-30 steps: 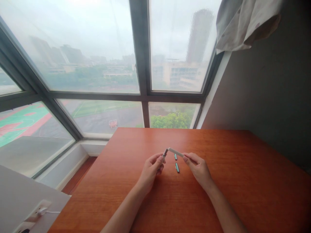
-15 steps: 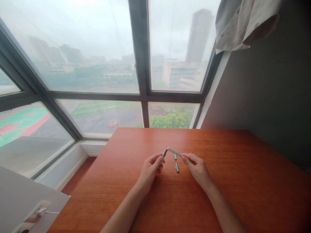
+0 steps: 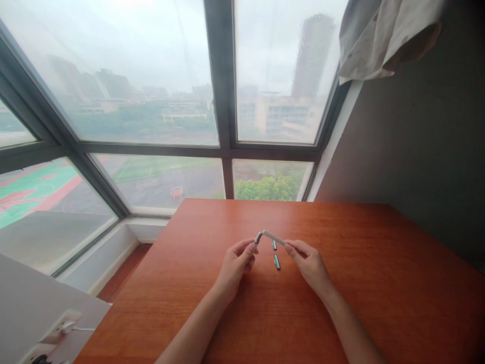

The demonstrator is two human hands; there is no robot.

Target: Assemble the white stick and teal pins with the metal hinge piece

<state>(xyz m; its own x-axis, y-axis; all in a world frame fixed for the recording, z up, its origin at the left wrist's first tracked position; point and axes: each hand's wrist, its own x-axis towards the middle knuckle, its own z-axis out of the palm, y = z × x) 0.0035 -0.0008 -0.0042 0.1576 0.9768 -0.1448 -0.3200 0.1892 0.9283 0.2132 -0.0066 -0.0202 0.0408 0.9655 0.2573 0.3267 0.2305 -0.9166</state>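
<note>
White and slim, a stick (image 3: 275, 238) is pinched in the right hand (image 3: 308, 260) above the table (image 3: 273, 321); the left hand (image 3: 237, 260) pinches a grey-tipped piece (image 3: 258, 237). Their tips sit touching or nearly so, at an angle; a loose pinch could drop either near the green pieces (image 3: 277, 262).

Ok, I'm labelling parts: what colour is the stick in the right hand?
The stick in the right hand is off-white, seen in the head view.
</note>
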